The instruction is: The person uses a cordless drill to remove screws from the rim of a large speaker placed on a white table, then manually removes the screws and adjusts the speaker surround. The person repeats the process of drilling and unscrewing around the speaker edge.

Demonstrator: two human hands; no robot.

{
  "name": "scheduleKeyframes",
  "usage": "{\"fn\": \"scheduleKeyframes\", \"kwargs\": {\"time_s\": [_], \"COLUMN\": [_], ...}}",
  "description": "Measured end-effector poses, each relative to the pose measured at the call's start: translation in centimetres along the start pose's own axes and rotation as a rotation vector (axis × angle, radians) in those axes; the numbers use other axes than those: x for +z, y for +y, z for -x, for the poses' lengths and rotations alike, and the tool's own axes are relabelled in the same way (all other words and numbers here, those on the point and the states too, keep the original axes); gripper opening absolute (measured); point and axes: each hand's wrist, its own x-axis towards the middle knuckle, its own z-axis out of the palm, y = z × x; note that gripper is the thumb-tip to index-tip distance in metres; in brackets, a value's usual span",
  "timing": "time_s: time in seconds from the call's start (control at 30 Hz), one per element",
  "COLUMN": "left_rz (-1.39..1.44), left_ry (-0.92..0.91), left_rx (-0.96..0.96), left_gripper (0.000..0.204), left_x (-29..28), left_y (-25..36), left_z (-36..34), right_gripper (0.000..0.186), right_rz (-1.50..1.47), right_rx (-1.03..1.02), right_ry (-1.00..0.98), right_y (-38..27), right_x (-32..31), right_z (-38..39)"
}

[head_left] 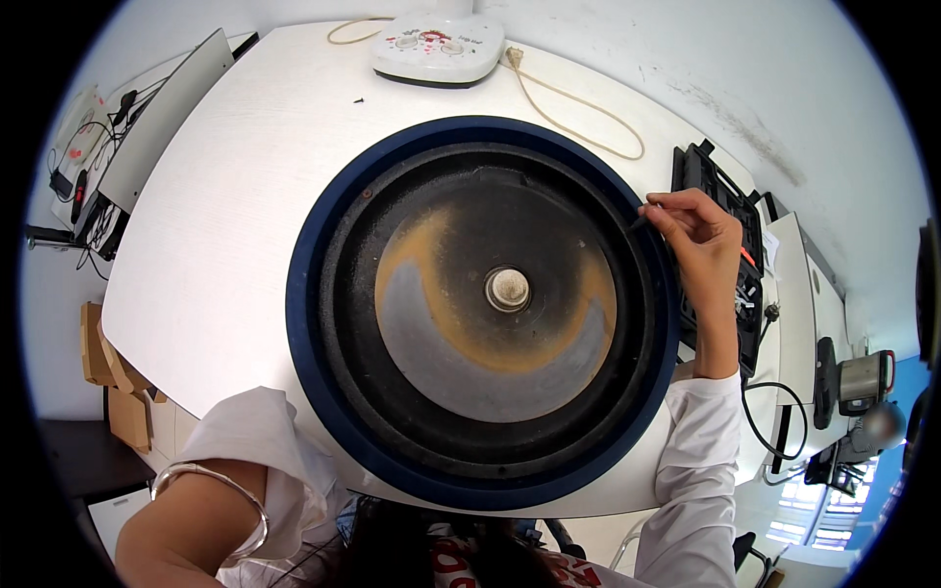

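A large round appliance (312, 392) with a dark blue rim and a black inner ring fills the middle of the white table. Inside it is a grey heating plate (446, 387) with brown scorch marks and a pale round knob (509, 289) at its centre. Over the rim's right side, my right hand (701, 230) pinches a small dark piece (639, 222) between thumb and fingertips; its exact kind is too small to make out. At the lower left, my left hand (167, 544) is bent back below a silver bangle, its fingers out of view.
An open black tool case (750, 220) lies right of the appliance. At the back stands a white appliance base (436, 49) with a beige cord (578, 118). A tiny dark screw-like piece (359, 100) lies on the table (216, 216). Cardboard boxes (127, 416) sit at the left.
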Motion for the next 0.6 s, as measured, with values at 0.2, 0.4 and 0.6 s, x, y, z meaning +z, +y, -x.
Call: {"fn": "scheduleKeyframes", "kwargs": {"time_s": [0.2, 0.4, 0.6], "left_rz": [0.003, 0.005, -0.015], "left_ry": [-0.013, -0.019, 0.000], "left_rx": [-0.061, -0.053, -0.083], "left_gripper": [0.036, 0.036, 0.035], "left_x": [0.0, -0.3, -0.2], "left_y": [0.3, 0.2, 0.3], "left_z": [-0.1, 0.0, 0.3], "right_gripper": [0.014, 0.015, 0.012], "right_rz": [-0.055, -0.036, 0.308], "right_rx": [-0.057, -0.080, -0.238], "right_ry": [-0.191, -0.231, -0.102], "right_y": [0.5, 1.1, -0.4], "right_x": [-1.4, -2.0, -0.2], "right_z": [-0.5, -0.8, -0.6]}}
